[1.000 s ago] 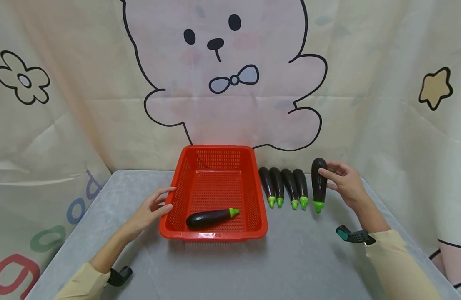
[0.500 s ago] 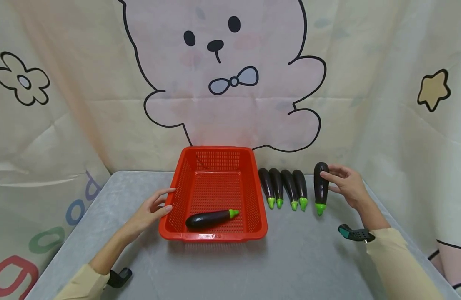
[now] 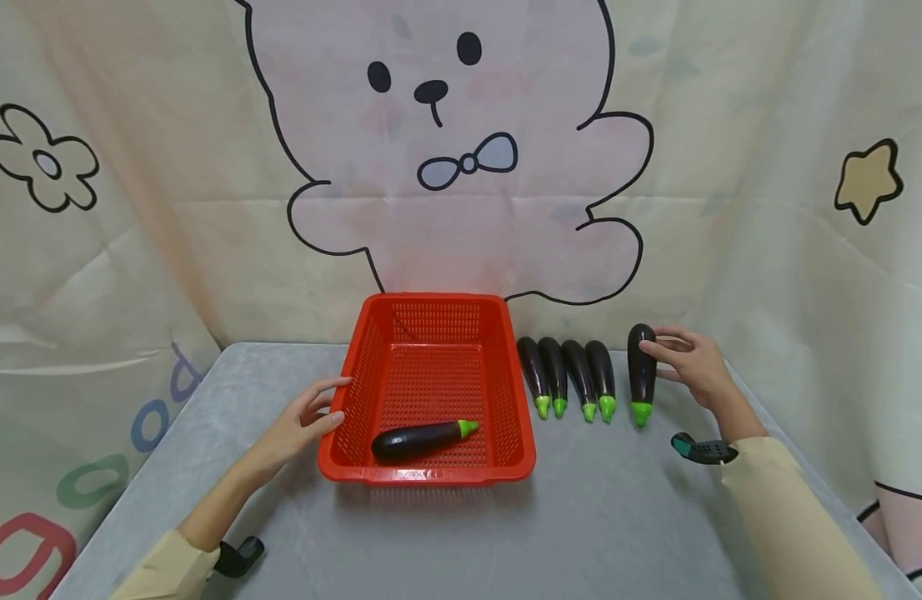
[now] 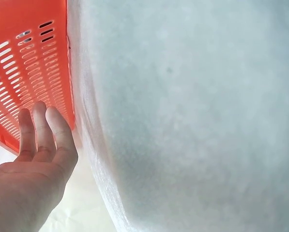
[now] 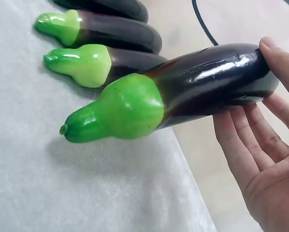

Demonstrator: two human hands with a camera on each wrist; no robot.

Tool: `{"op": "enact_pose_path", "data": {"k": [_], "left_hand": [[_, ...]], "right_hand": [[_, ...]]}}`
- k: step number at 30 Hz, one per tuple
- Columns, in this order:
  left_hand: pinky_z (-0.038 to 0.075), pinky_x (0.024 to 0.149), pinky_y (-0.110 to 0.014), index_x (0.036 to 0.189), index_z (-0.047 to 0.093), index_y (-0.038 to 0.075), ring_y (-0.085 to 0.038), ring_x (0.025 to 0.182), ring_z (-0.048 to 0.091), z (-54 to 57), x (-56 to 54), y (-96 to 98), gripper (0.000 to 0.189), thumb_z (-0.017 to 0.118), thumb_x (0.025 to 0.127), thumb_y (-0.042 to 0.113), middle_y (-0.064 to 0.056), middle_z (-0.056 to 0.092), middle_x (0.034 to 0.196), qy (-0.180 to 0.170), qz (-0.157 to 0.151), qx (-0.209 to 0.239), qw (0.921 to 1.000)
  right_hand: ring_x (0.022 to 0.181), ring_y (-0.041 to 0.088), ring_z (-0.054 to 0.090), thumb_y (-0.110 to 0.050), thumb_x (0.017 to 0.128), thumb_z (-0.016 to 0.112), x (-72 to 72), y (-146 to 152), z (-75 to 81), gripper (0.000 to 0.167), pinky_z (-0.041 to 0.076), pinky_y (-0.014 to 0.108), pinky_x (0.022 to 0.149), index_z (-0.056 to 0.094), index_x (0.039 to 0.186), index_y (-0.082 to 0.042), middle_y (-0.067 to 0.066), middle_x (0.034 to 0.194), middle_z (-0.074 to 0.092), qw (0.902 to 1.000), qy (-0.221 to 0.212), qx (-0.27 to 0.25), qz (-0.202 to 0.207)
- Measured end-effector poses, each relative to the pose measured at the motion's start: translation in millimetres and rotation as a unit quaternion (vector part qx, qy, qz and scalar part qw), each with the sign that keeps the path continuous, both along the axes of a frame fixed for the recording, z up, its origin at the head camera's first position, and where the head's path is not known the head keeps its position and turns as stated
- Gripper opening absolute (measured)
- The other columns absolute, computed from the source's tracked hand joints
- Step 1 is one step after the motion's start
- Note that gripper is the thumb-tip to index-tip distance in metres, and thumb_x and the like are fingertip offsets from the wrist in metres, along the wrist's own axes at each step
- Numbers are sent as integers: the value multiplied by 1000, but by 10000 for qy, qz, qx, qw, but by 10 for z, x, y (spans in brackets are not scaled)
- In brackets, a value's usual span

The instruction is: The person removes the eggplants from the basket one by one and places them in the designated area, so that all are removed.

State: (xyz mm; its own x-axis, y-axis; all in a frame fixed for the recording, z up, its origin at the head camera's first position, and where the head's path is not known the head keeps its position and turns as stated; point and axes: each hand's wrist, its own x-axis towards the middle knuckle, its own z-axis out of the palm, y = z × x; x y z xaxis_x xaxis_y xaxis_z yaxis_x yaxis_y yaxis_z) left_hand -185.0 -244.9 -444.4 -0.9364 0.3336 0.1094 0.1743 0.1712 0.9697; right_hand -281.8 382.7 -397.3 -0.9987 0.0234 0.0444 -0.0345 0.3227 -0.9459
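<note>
My right hand (image 3: pixel 689 367) pinches a dark purple eggplant (image 3: pixel 641 375) near its rounded end, thumb on one side and fingers on the other. In the right wrist view this eggplant (image 5: pixel 207 82) slants with its green stem end pointing down toward the table, a shadow below it. My left hand (image 3: pixel 299 425) rests against the left side of a red plastic basket (image 3: pixel 526 433), its fingers loosely bent. The left wrist view shows these fingers (image 4: pixel 43 130) along the slotted outer wall. Another eggplant (image 3: pixel 416 440) lies sideways in the basket near its front.
Several more eggplants (image 3: pixel 577 375) lie in a row between the basket and my right hand, green ends toward me. The grey table (image 3: pixel 581 533) ends at a printed cloth backdrop (image 3: pixel 461 233). Cloth (image 3: pixel 814 317) also hangs at the right side.
The held eggplant has shifted slightly right and toward me, then stays nearly in place as my right forearm moves a little. The left hand and basket hold still.
</note>
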Motion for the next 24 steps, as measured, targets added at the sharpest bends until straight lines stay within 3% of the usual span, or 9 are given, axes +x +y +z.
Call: {"op": "enact_pose_path", "data": {"k": [7, 16, 24], "left_hand": [[54, 91, -40, 153, 40, 17, -33, 119, 60, -10, 3, -24, 57, 63, 101, 17, -22, 50, 141, 24, -60, 22, 10000], [54, 89, -39, 153, 41, 17, -33, 118, 59, -6, 2, -31, 55, 60, 102, 16, -23, 50, 140, -8, -154, 63, 9999], [54, 91, -40, 153, 40, 18, -34, 119, 58, 13, -9, -29, 55, 61, 102, 17, -23, 50, 140, -114, -164, 75, 9998]], "right_hand": [[92, 5, 66, -38, 92, 76, -145, -9, -72, 71, 59, 32, 76, 47, 142, 3, -8, 108, 63, 9996, -263, 78, -22], [94, 3, 61, -44, 93, 74, -263, 0, -182, 79, 57, 31, 79, 43, 147, 5, 21, 139, 48, 9984, -484, 286, -26], [93, 6, 60, -49, 92, 72, -339, 6, -285, 82, 56, 25, 75, 43, 149, 2, 26, 145, 44, 9977, -532, 362, -204]]}}
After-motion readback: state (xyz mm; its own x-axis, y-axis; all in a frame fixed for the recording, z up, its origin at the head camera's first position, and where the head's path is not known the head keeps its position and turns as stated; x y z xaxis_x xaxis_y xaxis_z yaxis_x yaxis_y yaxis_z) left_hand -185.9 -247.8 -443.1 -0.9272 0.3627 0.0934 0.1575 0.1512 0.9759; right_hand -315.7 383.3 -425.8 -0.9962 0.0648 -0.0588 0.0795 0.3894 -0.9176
